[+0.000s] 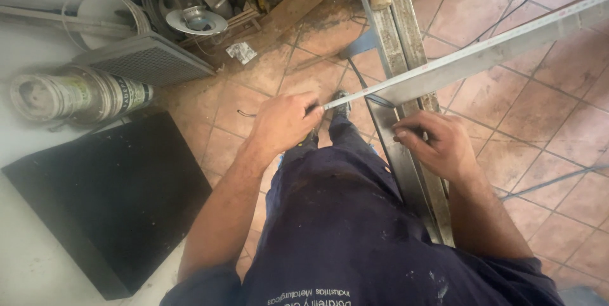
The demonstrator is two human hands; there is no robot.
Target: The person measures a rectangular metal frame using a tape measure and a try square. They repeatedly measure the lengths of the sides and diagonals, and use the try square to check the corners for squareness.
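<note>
A long metal strip [469,55], laid crosswise over a steel bar [406,154], is pinched at its near end by the left hand [282,122], while right-hand fingers [412,133] are pressed together on the bar; poorly steadied, the strip could be tipped off.

hands 2 [282,122] | metal bars 2 [406,71] | paint can 1 [76,95] | black panel 1 [108,198]

metal bar [482,49] cut off at right, near end hidden by fingers [312,107]
</note>
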